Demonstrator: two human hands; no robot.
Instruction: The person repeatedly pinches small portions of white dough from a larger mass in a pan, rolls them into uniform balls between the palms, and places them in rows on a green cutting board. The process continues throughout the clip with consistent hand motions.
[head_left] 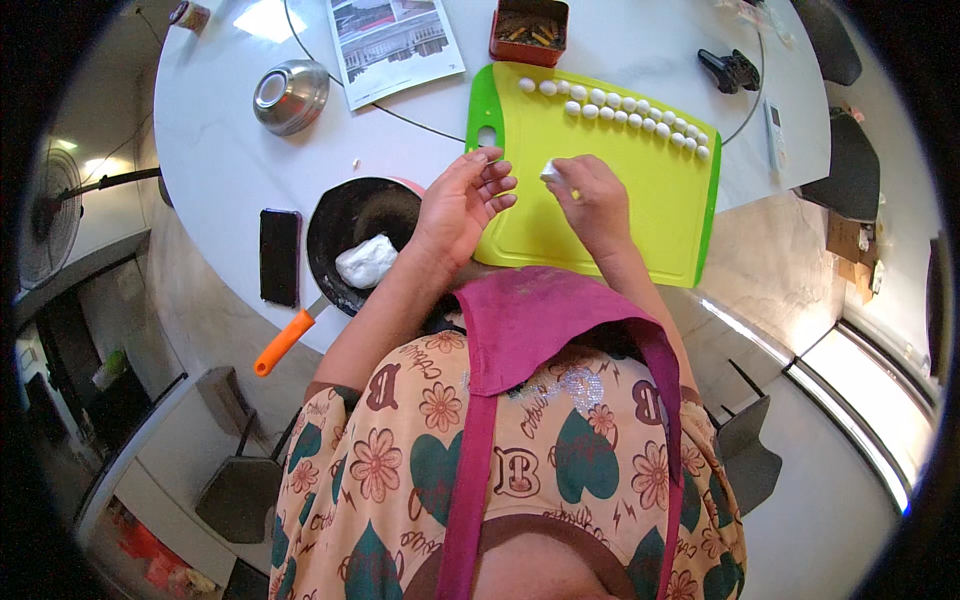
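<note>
My right hand (592, 205) is above a yellow-green cutting board (640, 215), its fingers closed on a small piece of white dough (549, 172) that sticks out on the left. Over the board's left edge, my left hand (463, 208) is raised with its fingers apart and nothing visible in it. Two rows of small white dough balls (634, 121) run along the board's far side. Left of the board, a dark pan (328, 215) holds a larger lump of white dough (367, 262); my left forearm passes over the pan's right side.
A phone (281, 257) and the pan's orange handle (284, 342) are at the near left. Farther back are a metal bowl (290, 97), a printed sheet (395, 48) and a reddish square container (530, 32). A black game controller (728, 71) and white remote (775, 135) lie at right.
</note>
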